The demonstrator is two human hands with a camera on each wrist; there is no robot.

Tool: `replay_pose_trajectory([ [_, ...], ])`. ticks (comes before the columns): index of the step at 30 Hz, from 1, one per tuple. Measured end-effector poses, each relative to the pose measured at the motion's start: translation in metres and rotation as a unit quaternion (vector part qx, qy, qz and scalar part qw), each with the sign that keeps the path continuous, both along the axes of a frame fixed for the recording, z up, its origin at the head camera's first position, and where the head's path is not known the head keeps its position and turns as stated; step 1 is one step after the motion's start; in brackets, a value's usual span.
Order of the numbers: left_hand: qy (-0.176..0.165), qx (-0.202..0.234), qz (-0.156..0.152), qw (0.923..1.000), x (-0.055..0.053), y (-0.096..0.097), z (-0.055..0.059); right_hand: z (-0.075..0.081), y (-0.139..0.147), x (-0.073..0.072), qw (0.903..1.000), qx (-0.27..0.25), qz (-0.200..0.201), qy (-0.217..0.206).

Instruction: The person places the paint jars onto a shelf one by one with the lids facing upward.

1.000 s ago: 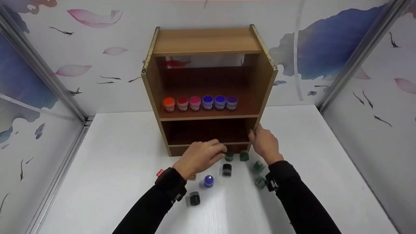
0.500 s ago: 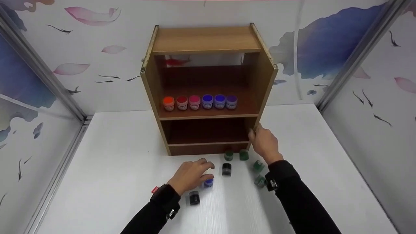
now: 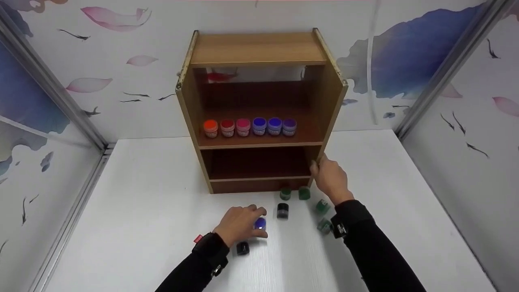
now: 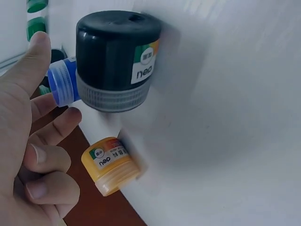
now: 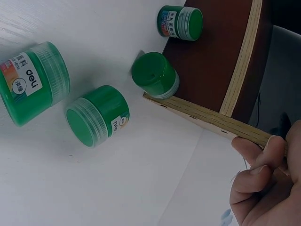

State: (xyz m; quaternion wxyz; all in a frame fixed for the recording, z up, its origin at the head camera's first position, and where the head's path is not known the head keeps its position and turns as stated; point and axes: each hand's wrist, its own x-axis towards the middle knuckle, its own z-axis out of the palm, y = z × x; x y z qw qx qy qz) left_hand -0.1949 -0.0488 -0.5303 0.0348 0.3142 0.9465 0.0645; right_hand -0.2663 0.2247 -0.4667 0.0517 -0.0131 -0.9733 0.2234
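Observation:
My left hand [image 3: 239, 225] is low over the table, its thumb and index finger spread to either side of a blue-capped paint jar [image 3: 260, 224]. In the left wrist view, that blue jar [image 4: 63, 82] lies partly behind a black paint jar [image 4: 113, 52], and a yellow paint jar [image 4: 110, 162] lies beside the curled outer fingers. My right hand [image 3: 332, 180] grips the right side panel of the wooden shelf unit [image 3: 259, 49]. Thumb and fingers pinch the panel's front edge [image 5: 249, 131] in the right wrist view.
Several green paint jars [image 3: 304, 193] lie around the unit's front right corner. One black jar [image 3: 283, 211] is right of my left hand, another [image 3: 243, 248] below it. On the upper shelf stands a row of orange, red, pink, blue and purple jars [image 3: 243, 128]. Patterned walls enclose the table.
My left hand has come back from the unit's front by the green jar, toward me and down to the blue jar, with its thumb and index finger now around it. My right hand stays put.

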Motion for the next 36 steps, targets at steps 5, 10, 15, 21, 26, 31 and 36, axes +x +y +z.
replay_pose_trajectory([
  [5,0.003,-0.015,0.019,0.9997,0.002,0.004,-0.004,0.000,0.001,0.001,1.0000,0.001,0.005,0.003],
  [10,0.001,-0.023,0.038,0.9990,0.002,0.008,-0.007,-0.001,0.002,0.000,1.0000,0.000,0.005,0.003],
  [15,0.013,-0.040,0.043,0.9982,0.003,0.011,-0.008,-0.001,0.002,0.000,1.0000,0.004,0.000,0.001],
  [21,0.018,-0.039,0.041,0.9982,0.004,0.013,-0.010,0.000,0.001,0.001,1.0000,0.005,0.001,0.006],
  [26,0.007,-0.010,0.034,0.9994,0.003,0.011,-0.009,0.000,0.001,0.000,1.0000,0.006,0.001,0.007],
  [31,0.009,0.018,0.026,0.9995,0.002,0.009,-0.011,0.000,0.001,0.001,0.9999,0.010,-0.001,0.004],
  [36,0.004,0.024,0.024,0.9994,0.002,0.008,-0.012,0.000,0.001,0.002,0.9999,0.012,-0.001,0.003],
])
